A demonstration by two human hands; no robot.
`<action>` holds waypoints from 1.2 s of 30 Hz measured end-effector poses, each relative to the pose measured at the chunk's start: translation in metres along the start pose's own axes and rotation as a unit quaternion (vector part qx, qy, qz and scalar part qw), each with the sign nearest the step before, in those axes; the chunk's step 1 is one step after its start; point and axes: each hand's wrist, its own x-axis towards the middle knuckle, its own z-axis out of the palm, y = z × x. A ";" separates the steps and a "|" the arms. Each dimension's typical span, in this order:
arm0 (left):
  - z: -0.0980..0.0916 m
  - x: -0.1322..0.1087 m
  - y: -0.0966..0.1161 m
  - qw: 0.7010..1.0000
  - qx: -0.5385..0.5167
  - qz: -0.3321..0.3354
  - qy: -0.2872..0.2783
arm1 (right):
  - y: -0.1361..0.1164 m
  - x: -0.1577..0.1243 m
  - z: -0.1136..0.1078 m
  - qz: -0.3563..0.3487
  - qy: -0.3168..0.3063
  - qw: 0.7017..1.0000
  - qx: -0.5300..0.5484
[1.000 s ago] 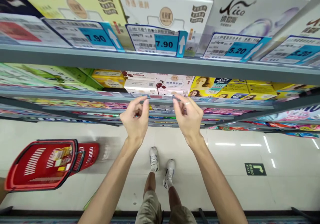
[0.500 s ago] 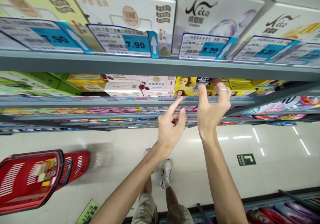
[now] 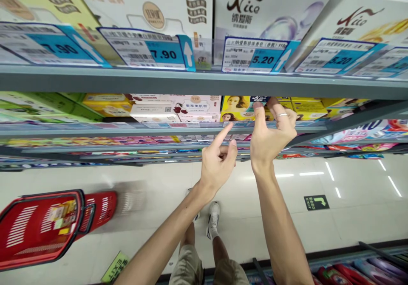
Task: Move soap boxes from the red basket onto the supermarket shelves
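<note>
My right hand [image 3: 272, 142], with a ring on one finger, reaches to the lower shelf. Its thumb and curled fingers are at the right end of a yellow soap box [image 3: 236, 106] printed with a person's picture and a dark Nice label; the fingertips are partly hidden. My left hand [image 3: 216, 164] hovers just below and to the left, its index finger stretched toward the shelf edge [image 3: 191, 131]. The other left fingers are bent, and nothing is in that hand. White and pink soap boxes [image 3: 197, 106] with cherries stand left of the yellow one.
Above runs a shelf lip [image 3: 159, 81] with price tags and large Nice boxes [image 3: 255, 13]. More yellow boxes [image 3: 307, 108] sit to the right. A red shopping basket [image 3: 22, 225] holding packages stands on the floor at left. Another shelf with bottles [image 3: 353, 272] is at bottom right.
The view has shifted slightly. Both hands keep nearly the same pose, the right one still at the yellow soap box.
</note>
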 end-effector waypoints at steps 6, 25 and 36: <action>-0.006 -0.002 0.001 1.000 0.006 0.005 0.017 | 0.003 -0.003 0.005 -0.002 0.023 1.000 -0.001; -0.071 0.032 0.017 0.943 0.045 0.083 0.318 | 0.003 -0.014 0.008 -0.041 0.079 0.996 0.022; -0.075 0.041 0.016 0.950 0.067 0.032 0.303 | -0.048 -0.051 0.019 -0.042 -0.111 0.990 0.073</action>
